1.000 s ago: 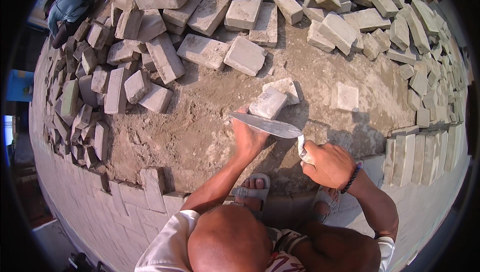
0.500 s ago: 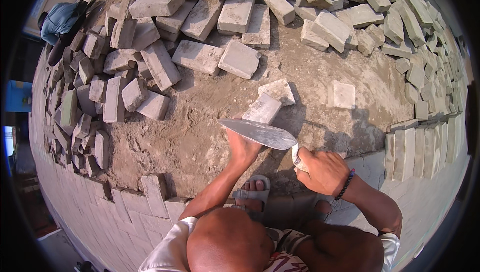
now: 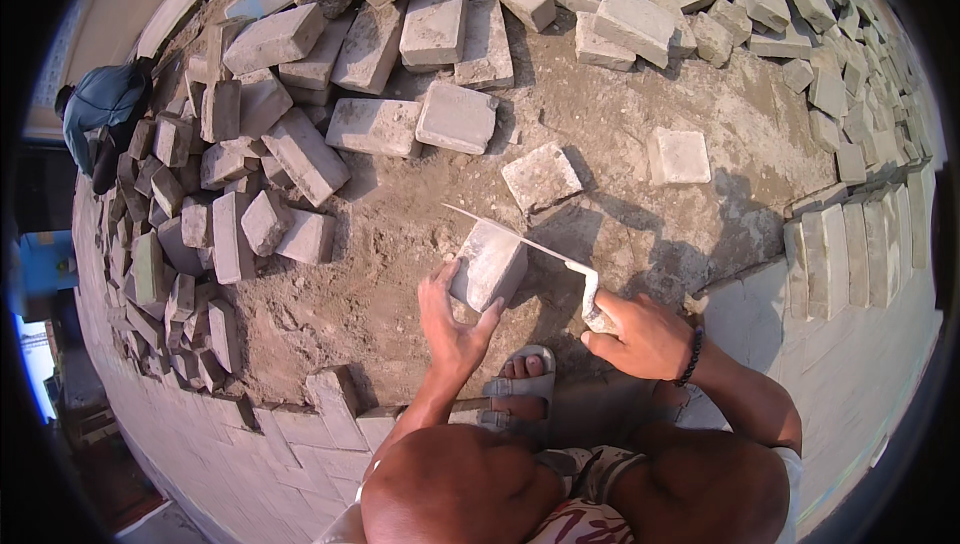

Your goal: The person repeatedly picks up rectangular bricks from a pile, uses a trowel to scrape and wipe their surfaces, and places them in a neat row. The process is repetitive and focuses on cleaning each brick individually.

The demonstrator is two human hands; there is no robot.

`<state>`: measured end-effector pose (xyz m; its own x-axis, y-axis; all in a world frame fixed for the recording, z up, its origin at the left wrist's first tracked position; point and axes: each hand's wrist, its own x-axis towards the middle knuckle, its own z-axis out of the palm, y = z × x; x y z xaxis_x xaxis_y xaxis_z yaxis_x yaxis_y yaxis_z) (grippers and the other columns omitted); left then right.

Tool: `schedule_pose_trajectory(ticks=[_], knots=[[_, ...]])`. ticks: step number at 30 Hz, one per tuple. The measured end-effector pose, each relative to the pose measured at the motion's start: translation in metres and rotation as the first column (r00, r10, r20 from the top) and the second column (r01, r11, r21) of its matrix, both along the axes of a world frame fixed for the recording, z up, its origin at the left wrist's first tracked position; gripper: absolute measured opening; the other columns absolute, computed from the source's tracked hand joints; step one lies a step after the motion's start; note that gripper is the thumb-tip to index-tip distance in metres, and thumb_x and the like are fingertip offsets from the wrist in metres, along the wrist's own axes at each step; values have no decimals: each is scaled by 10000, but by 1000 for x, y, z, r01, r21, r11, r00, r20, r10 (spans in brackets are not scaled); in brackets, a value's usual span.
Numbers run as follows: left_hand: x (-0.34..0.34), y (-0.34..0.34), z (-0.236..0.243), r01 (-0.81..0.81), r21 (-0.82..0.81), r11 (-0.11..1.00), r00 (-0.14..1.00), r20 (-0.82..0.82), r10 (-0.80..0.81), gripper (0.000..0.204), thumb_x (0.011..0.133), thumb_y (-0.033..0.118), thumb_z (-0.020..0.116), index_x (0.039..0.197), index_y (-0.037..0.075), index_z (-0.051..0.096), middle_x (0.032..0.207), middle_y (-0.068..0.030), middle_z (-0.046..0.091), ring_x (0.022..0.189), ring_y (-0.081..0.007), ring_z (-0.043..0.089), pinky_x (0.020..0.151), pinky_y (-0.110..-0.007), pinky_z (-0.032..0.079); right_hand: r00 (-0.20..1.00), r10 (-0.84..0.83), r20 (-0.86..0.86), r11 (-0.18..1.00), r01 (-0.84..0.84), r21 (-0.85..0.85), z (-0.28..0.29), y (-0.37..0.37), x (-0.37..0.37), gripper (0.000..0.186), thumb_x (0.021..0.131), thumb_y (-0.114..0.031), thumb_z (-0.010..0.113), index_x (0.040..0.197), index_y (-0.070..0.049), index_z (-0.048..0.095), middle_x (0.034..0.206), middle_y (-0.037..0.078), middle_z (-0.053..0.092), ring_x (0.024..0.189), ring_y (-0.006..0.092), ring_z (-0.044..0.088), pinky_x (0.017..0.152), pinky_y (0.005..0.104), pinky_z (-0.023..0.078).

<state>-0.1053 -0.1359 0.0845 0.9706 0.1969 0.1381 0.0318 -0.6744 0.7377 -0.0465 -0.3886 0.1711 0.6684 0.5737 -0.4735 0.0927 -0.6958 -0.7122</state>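
Farther from the paver chunk [image 3: 541,181] now, one concrete paver [image 3: 488,269] sits finger-pinched in the left hand [image 3: 455,334]; the right hand [image 3: 642,336], fingers curled, holds the trowel [image 3: 588,284], now edge-on.

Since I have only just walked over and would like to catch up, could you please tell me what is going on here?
A person's left hand grips a grey block, while the right hand holds a trowel, its blade seen edge-on by the block's far side; whether they touch is unclear. Beyond, a rough-edged block and a squarish block lie on the dirt. Farther left, another person in blue bends beside heaped blocks.
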Motion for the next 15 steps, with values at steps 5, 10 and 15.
schedule_pose_trajectory(ticks=[5, 10, 15], knots=[[-6, 10, -2, 5, -18, 1000, 1000, -11, -5, 660, 671, 120, 828, 1243, -7, 526, 1139, -203, 551, 1053, -364, 546, 924, -439, 440, 1000, 17, 19, 997, -16, -77, 4, 3, 7, 352, 881, -265, 602, 1080, 18, 536, 767, 280, 642, 813, 474, 633, 740, 535, 497], [-18, 15, 2, 16, 11, 1000, 1000, -17, -16, 649, 671, 113, 826, 1234, -8, 527, 1116, -209, 554, 1030, -356, 551, 898, -431, 449, 999, 6, 43, 1000, -6, 1, 12, 6, 9, 308, 879, -247, 591, 1021, 18, 524, 731, 263, 644, 748, 475, 627, 723, 531, 497], [-38, 18, 0, -9, 30, 1000, 997, -77, 12, 658, 678, 149, 811, 1237, -25, 509, 1130, -187, 526, 1060, -326, 540, 942, -419, 425, 992, 125, -10, 990, -125, -60, -54, -15, -4, 283, 882, -220, 598, 1007, 22, 521, 710, 246, 642, 739, 459, 634, 706, 530, 497]])
